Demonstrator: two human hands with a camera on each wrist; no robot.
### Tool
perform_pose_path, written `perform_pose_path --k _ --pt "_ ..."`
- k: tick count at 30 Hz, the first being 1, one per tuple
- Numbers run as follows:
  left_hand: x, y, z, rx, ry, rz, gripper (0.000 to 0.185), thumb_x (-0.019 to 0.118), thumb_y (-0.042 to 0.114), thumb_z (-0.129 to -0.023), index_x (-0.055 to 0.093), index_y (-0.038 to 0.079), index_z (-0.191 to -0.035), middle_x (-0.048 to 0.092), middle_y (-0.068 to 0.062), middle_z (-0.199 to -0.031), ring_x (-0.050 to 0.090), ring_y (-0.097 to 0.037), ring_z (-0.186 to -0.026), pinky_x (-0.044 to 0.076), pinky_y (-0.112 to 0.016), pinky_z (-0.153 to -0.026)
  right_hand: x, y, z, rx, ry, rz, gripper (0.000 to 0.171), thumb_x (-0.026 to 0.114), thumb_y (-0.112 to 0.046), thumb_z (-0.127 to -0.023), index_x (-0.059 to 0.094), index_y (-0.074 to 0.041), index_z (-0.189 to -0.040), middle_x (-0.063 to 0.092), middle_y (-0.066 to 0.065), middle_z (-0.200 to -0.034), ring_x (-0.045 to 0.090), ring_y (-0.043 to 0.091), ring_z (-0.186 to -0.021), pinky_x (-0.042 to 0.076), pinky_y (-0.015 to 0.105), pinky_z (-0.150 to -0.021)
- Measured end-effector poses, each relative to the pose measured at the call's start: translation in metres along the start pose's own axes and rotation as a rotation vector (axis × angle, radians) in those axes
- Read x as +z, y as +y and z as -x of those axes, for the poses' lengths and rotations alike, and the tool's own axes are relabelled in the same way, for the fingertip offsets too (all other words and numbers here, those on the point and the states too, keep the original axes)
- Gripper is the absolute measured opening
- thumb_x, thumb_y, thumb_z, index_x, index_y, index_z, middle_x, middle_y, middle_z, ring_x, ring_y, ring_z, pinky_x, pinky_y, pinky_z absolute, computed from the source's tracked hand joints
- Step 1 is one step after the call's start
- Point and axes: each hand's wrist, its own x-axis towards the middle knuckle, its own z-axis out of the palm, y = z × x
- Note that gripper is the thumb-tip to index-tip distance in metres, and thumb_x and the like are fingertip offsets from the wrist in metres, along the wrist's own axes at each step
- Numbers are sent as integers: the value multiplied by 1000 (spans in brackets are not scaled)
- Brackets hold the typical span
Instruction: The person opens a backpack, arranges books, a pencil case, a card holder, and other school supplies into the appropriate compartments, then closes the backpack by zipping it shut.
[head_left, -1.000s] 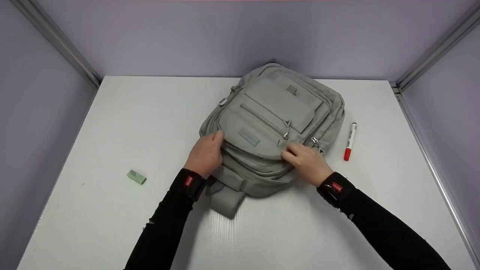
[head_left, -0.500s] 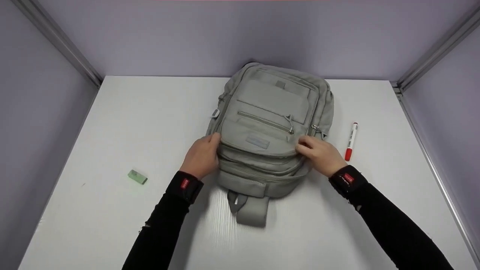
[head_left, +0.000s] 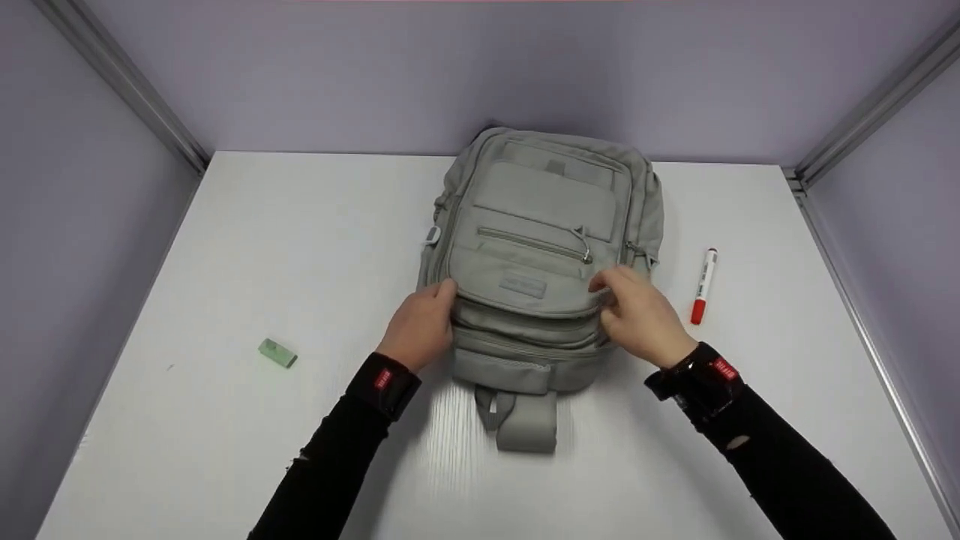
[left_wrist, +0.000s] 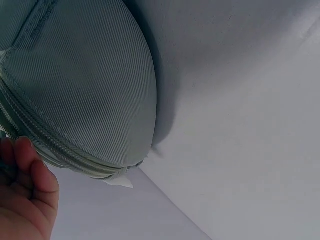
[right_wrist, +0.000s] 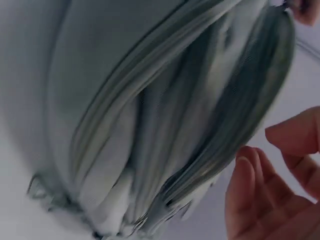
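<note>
two hands on one bag, lying flat mid-table against the back wall.
left hand curls onto the bag's left edge; right hand pinches at its right side by the zips, though whether it has a pull i cannot tell. a hard tug could slide the soft bag into the pen beside it. grey ribbed fabric, several zipped pockets, strap end toward the person.

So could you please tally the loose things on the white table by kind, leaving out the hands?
Backpack, grey, both hands on its near end: 1
Marker, white with a red cap, right of the backpack: 1
Eraser, green, left of the backpack: 1
Total: 3
</note>
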Motion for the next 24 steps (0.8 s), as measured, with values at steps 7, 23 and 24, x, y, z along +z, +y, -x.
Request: perform_pose_path --k 7,23,24 --pt "-1 4 0 -42 -16 44 11 50 -7 -88 43 2 -91 46 -8 -70 47 -25 -62 42 -39 -60 33 -56 5 202 -15 -257 26 69 -6 -87 62 -2 -112 61 19 -118 62 19 -76 51 31 -71" --pt "-2 6 0 9 -36 37 11 49 -7 -89 44 3 -92 48 -9 -70 46 -23 -63 42 -37 -61 96 -57 1 52 331 52 10 66 4 -88 60 1 -96 56 15 -99 65 31 -89 56 43 -80" --pt "-1 5 0 28 -28 22 12 49 -7 -87 44 3 -92 48 -9 -71 47 -24 -63 43 -38 -61 95 -55 1 43 333 52 9 66 4 -89 60 0 -94 56 14 -98 64 30 -88 56 42 -79"
